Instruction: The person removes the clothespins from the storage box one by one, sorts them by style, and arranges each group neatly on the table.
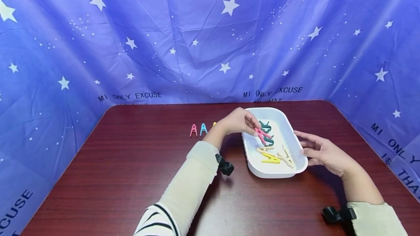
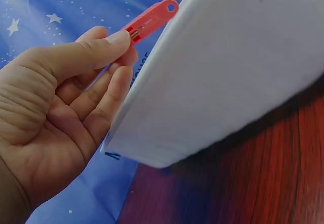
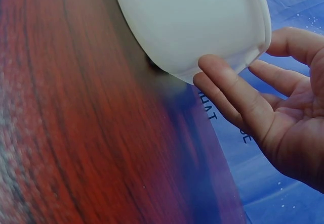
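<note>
Head view, tray taken as the dial, its far end twelve. One white tray [image 1: 277, 114], standing on the brown table [image 1: 131, 170]. One pink clothespin [image 1: 262, 135], over the tray's inside toward eleven o'clock, in my left grip [image 1: 237, 121]: closed to a pinch between thumb and fingertip. My right grip [image 1: 323, 152]: spread, fingers mostly straight, tips against the tray's outer side at three o'clock. Tray contents: two green clothespins [image 1: 269, 142], one toward eleven, one near the middle, both partly covered by the pink; pale clothespins [image 1: 288, 162] at eight and five; one yellow clothespin [image 1: 275, 160] at six. Outside the tray, between nine and ten o'clock, in a row: second pink clothespin [image 1: 194, 129], blue clothespin [image 1: 203, 128], second yellow clothespin [image 1: 214, 123], mostly hidden by my left arm. At my cuffs: two black devices [image 1: 226, 165]. Beyond, at twelve: blue curtain [image 1: 197, 65], white stars, dark lettering.
</note>
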Demonstrator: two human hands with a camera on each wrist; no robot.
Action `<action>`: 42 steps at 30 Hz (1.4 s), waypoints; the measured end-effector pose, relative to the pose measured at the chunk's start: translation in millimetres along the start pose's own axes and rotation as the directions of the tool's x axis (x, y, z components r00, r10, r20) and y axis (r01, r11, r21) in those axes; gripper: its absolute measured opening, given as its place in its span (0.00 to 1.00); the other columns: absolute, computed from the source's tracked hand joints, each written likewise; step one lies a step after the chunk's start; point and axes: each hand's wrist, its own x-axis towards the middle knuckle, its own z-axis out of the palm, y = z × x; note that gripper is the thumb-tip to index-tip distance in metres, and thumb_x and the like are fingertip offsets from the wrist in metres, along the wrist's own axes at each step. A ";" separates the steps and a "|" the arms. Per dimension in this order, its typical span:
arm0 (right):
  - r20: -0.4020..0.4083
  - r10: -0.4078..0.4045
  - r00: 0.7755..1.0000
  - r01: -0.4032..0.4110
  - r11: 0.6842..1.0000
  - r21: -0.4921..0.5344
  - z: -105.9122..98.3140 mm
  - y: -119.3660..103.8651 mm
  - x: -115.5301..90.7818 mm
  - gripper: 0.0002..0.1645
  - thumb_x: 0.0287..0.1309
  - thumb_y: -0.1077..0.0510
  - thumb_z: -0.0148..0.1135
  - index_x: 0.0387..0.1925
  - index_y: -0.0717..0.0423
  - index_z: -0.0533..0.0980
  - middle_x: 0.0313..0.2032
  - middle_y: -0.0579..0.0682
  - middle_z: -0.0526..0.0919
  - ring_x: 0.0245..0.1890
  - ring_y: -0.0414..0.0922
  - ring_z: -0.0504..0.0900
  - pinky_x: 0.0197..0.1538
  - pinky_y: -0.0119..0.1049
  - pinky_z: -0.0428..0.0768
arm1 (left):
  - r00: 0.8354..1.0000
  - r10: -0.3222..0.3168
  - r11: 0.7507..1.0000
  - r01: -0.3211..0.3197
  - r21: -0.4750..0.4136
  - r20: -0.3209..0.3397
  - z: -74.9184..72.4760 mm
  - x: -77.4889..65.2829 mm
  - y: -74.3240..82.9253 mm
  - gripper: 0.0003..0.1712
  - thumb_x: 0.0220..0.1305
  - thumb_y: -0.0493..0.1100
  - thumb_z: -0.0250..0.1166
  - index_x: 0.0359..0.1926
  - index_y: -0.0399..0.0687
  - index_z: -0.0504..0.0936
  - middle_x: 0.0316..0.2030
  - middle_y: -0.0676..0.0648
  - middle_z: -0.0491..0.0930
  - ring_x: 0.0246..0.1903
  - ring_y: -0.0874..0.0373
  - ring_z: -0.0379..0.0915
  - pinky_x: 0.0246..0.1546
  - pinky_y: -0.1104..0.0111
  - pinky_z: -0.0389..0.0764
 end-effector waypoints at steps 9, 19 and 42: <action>-0.001 0.004 1.000 -0.004 1.000 0.002 0.4 -1.3 0.6 0.34 0.65 0.74 0.51 0.69 0.48 0.65 0.50 0.50 0.82 0.45 0.48 0.84 0.37 0.50 0.84 | 1.000 0.002 0.994 -0.004 -0.111 -0.022 -10.1 -19.4 -9.1 0.15 0.47 0.28 0.76 0.39 0.32 0.86 0.34 0.45 0.85 0.35 0.58 0.82 0.38 0.68 0.83; -0.006 0.005 1.000 -0.005 1.000 -0.001 0.8 -1.3 0.8 0.35 0.65 0.74 0.51 0.69 0.48 0.65 0.50 0.49 0.82 0.45 0.48 0.84 0.37 0.49 0.84 | 0.996 0.041 0.971 -0.058 -0.232 -0.079 -25.5 -47.6 -15.7 0.19 0.48 0.27 0.74 0.44 0.25 0.82 0.34 0.43 0.86 0.37 0.56 0.83 0.43 0.62 0.83; -0.009 0.001 1.000 -0.001 1.000 0.004 1.0 1.2 1.1 0.36 0.64 0.74 0.52 0.70 0.47 0.64 0.50 0.52 0.82 0.45 0.49 0.84 0.37 0.50 0.84 | 0.974 0.049 0.967 -0.102 -0.235 -0.220 -66.3 -120.5 -58.8 0.15 0.56 0.27 0.68 0.46 0.26 0.83 0.43 0.36 0.84 0.42 0.56 0.82 0.47 0.61 0.82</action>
